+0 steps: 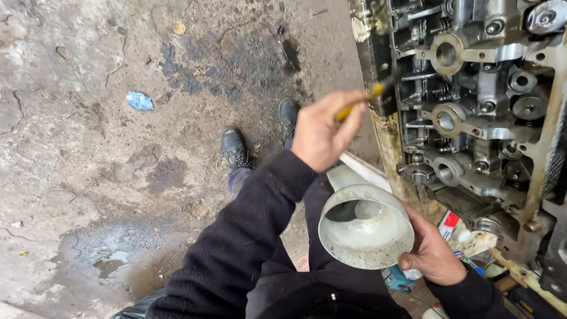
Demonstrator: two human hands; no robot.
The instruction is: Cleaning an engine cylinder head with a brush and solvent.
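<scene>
Below the engine block, just right of our right hand, we see a small white pack (451, 223) with a red patch, partly hidden. Beneath the hand lies a blue pack (397, 279). Its shape is unclear from here.

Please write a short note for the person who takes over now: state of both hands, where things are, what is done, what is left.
Left hand: holds a yellow-handled brush, tip at the edge of the engine cylinder head.
Right hand: grips a white bowl by its rim, beside the head.
Done: cannot tell; the bowl's inside looks dirty.
Left: the head's edge looks stained.
</scene>
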